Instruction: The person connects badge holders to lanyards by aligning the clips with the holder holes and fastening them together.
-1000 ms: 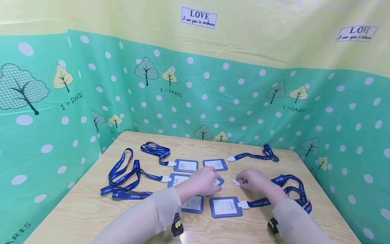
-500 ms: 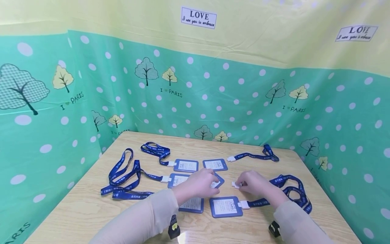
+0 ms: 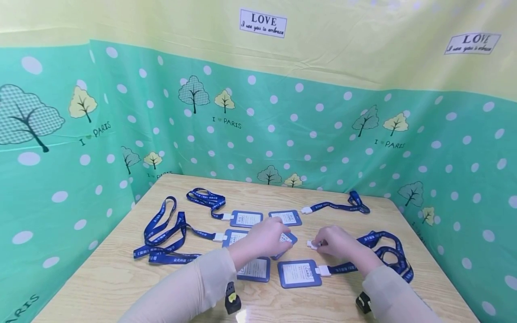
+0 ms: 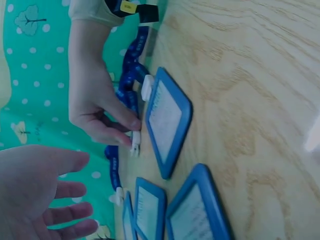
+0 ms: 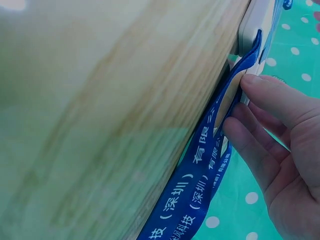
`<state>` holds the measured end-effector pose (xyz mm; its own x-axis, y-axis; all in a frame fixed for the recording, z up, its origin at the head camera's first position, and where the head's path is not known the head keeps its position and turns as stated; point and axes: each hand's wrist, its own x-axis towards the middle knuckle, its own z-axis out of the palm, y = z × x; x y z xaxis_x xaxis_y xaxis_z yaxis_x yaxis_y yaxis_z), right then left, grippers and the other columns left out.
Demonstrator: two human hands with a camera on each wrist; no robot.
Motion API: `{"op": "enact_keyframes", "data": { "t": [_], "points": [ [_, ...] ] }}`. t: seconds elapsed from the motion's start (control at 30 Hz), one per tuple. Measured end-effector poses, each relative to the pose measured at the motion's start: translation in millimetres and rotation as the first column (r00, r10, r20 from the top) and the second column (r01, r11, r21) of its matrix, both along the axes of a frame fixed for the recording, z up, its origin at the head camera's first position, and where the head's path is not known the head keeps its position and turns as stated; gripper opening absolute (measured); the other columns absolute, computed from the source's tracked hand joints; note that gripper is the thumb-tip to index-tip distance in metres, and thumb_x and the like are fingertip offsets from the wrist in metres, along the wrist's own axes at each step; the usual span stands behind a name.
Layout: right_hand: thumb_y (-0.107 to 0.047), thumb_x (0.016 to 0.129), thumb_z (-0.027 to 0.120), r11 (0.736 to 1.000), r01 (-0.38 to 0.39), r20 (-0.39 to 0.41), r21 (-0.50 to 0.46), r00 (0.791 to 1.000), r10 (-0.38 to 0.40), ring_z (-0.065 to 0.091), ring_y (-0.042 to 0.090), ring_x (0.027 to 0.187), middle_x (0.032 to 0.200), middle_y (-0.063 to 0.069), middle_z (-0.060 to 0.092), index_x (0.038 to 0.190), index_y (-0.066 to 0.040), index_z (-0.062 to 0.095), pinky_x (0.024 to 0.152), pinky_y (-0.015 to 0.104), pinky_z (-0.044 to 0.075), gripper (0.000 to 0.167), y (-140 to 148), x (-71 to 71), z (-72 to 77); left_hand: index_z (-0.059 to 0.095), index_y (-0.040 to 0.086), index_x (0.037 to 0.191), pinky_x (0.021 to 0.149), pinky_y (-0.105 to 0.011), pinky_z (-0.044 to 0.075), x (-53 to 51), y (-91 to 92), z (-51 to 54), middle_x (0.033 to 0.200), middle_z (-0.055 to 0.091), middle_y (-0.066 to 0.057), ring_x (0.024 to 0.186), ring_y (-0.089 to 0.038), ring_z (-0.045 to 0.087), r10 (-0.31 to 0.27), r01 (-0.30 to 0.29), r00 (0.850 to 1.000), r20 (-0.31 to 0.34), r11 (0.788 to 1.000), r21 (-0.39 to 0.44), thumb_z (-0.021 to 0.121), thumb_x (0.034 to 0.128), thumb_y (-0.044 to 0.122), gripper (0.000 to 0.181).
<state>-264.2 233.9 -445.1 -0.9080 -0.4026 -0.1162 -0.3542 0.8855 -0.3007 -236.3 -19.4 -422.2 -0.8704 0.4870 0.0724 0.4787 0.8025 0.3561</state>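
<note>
My right hand (image 3: 336, 242) pinches the clip (image 3: 311, 245) just right of, and apart from, the slanted badge (image 3: 287, 238), over which my nearer left hand (image 3: 267, 237) hangs, fingers loosely spread, holding nothing.

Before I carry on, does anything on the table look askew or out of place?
Yes. The card holder partly hidden by the left hand lies askew, while the others sit roughly in rows. It's also apart from the white clip that the right hand pinches. I see no spill or damage.
</note>
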Motion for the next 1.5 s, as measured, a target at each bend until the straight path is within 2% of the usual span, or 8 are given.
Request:
{"op": "enact_keyframes", "data": {
  "t": [0.37,0.5,0.6,0.7,0.9,1.17,1.33,1.5],
  "points": [
    [-0.014,0.087,0.082,1.0,0.011,0.005,-0.001,1.0,-0.011,0.067,0.013,0.094,0.093,-0.012,0.07,0.096,-0.026,0.08,0.088,0.041,0.058,0.015,-0.5,0.4,0.3,0.062,0.006,0.137,0.098,-0.041,0.054,-0.1,8.1,15.1,0.131,0.065,-0.013,0.122,-0.029,0.062,0.095,-0.099,0.994,0.051,0.991,0.086,0.073,0.0922,0.041,0.058],
    [-0.014,0.086,0.082,1.0,0.014,0.006,-0.001,1.0,-0.014,0.067,0.014,0.096,0.094,-0.012,0.07,0.096,-0.027,0.08,0.088,0.041,0.058,0.016,-0.6,-0.5,-0.3,0.063,0.004,0.134,0.093,-0.038,0.057,-1.2,10.1,14.4,0.128,0.067,-0.015,0.11,-0.025,0.067,0.112,-0.118,0.991,0.067,0.989,0.094,0.074,0.092,0.041,0.057],
    [-0.014,0.086,0.082,1.0,0.015,0.01,-0.002,1.0,-0.015,0.067,0.014,0.096,0.095,-0.012,0.07,0.096,-0.027,0.08,0.089,0.041,0.058,0.017,0.1,-1.2,-0.9,0.066,0.003,0.128,0.074,-0.029,0.059,-0.9,11.7,12.6,0.109,0.072,-0.01,0.082,-0.015,0.069,0.128,-0.138,0.986,0.106,0.986,0.097,0.074,0.092,0.04,0.053],
    [-0.014,0.086,0.083,1.0,0.014,0.015,-0.004,1.0,-0.014,0.067,0.014,0.097,0.095,-0.012,0.07,0.096,-0.028,0.081,0.089,0.042,0.057,0.017,0.6,-1.3,-0.5,0.068,0.003,0.118,0.055,-0.024,0.053,0.6,13.2,9.9,0.082,0.067,-0.004,0.058,-0.01,0.06,0.145,-0.16,0.977,0.156,0.984,0.084,0.075,0.092,0.04,0.046],
    [-0.015,0.086,0.082,1.0,0.022,0.025,-0.007,0.999,-0.022,0.067,0.014,0.095,0.095,-0.011,0.07,0.096,-0.028,0.081,0.088,0.042,0.057,0.016,-0.2,-0.6,1.1,0.067,0.013,0.083,0.047,-0.024,0.045,0.9,14.2,-0.2,0.057,0.059,0.002,0.048,-0.011,0.056,0.157,-0.16,0.967,0.203,0.987,0.001,0.076,0.0911,0.04,0.03],
    [-0.015,0.085,0.083,1.0,0.02,0.016,-0.009,1.0,-0.02,0.066,0.013,0.096,0.094,-0.013,0.07,0.095,-0.03,0.08,0.088,0.041,0.057,0.018,-0.1,-0.4,0.9,0.068,0.014,0.075,0.049,-0.023,0.045,-0.5,11.9,-13.9,0.058,0.058,0.004,0.051,-0.009,0.054,0.119,-0.106,0.983,0.136,0.99,-0.098,0.078,0.0875,0.04,0.03],
    [-0.014,0.085,0.083,1.0,0.015,0.013,-0.015,1.0,-0.015,0.066,0.012,0.093,0.093,-0.013,0.069,0.095,-0.029,0.08,0.088,0.04,0.057,0.018,0.3,-0.4,0.8,0.072,0.011,0.081,0.05,-0.022,0.045,-0.2,11.9,-15.8,0.06,0.058,0.004,0.052,-0.009,0.055,0.12,-0.107,0.985,0.121,0.988,-0.107,0.082,0.0843,0.036,0.027],
    [-0.013,0.085,0.083,1.0,0.012,0.014,-0.013,1.0,-0.012,0.065,0.011,0.092,0.092,-0.013,0.069,0.094,-0.028,0.081,0.087,0.04,0.057,0.018,0.1,-0.5,1.2,0.074,0.008,0.087,0.056,-0.022,0.05,-1.1,12.7,-17.9,0.069,0.061,0.002,0.059,-0.009,0.055,0.112,-0.102,0.992,0.055,0.98,-0.169,0.085,0.0808,0.031,0.026]
  ]
}}
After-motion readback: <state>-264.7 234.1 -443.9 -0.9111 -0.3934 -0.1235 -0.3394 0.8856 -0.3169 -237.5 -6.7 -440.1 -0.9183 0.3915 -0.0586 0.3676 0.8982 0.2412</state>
